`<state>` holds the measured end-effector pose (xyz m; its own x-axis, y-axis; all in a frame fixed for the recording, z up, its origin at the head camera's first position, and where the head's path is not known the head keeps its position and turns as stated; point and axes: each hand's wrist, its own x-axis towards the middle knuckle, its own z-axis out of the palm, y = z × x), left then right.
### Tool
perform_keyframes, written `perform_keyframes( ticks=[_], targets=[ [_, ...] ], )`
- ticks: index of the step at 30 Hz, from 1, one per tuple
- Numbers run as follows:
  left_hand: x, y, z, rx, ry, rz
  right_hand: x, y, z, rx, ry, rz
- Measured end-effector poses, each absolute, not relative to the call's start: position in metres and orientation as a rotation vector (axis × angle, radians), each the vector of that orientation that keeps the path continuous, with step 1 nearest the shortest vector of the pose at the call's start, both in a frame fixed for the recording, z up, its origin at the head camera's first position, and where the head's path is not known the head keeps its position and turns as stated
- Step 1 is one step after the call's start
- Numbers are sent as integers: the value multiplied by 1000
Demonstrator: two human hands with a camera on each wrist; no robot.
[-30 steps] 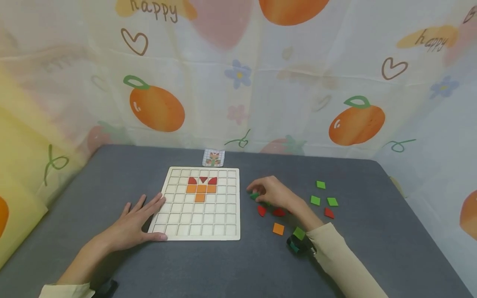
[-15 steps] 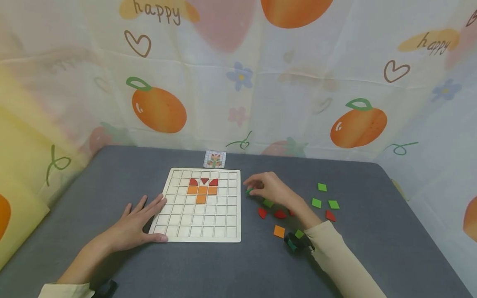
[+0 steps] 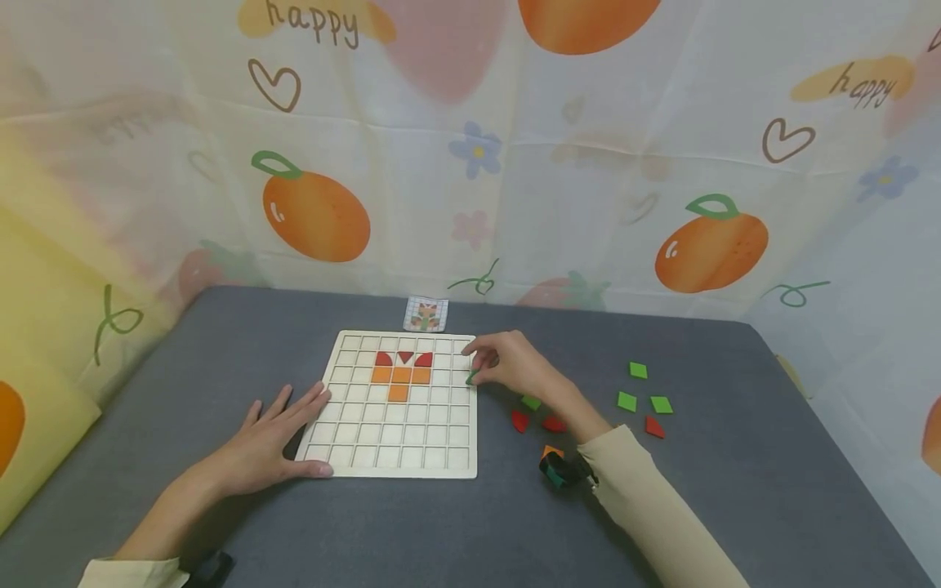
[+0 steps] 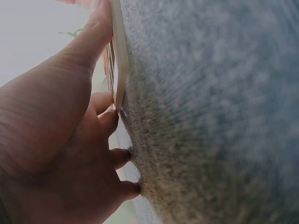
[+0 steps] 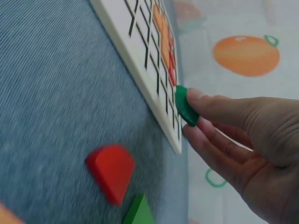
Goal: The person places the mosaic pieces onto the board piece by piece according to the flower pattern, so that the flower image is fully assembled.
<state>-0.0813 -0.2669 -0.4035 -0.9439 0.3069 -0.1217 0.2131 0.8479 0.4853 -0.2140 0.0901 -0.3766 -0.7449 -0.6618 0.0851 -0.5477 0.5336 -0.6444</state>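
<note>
A pale gridded board (image 3: 434, 433) lies on the dark table. Three red pieces, two rounded and a triangle (image 3: 405, 357), sit in its upper cells above several orange squares (image 3: 400, 375). My left hand (image 3: 257, 445) rests at the board's left edge with fingers spread, its thumb on the lower left corner. At the right edge, my right hand (image 3: 518, 367) pinches a dark green quarter-circle tile (image 5: 186, 106) between thumb and fingers. In the right wrist view the tile is held over the outer cells; whether it touches them I cannot tell.
A small printed card (image 3: 425, 314) lies behind the board. Right of the board are red quarter-circles (image 3: 519, 420), a green tile (image 3: 531, 402) and an orange tile (image 3: 553, 450) partly covered by the wrist camera. Farther right lie green tiles (image 3: 626, 401) and a red one (image 3: 654, 427).
My right hand has carried the green quarter-circle tile leftward from above the loose pieces to the board's right edge. My left hand has stayed at the board's left edge.
</note>
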Motion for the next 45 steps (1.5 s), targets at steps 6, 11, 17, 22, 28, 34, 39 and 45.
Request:
perform_keyframes(
  ticks=[6,11,17,22,28,34,39,45],
  targets=[
    [-82,-266,-405,408,2832,710,-212,74,-374,-1041,2572,-964],
    [-82,-265,-405,398,2827,711,-210,62,-375,-1106,2520,-970],
    [-81,-266,-404,387,2826,714,-210,46,-377,-1122,2473,-983],
    [-81,-266,-403,384,2828,710,-210,35,-381,-1175,2442,-1015],
    [-81,-266,-403,386,2829,709,-209,21,-386,-1184,2461,-988],
    [-81,-267,-404,395,2834,710,-205,11,-386,-1137,2506,-925],
    [-81,-267,-404,399,2833,715,-205,9,-386,-1109,2519,-926],
    [-80,-267,-404,406,2827,735,-205,9,-389,-1123,2529,-922]
  ],
)
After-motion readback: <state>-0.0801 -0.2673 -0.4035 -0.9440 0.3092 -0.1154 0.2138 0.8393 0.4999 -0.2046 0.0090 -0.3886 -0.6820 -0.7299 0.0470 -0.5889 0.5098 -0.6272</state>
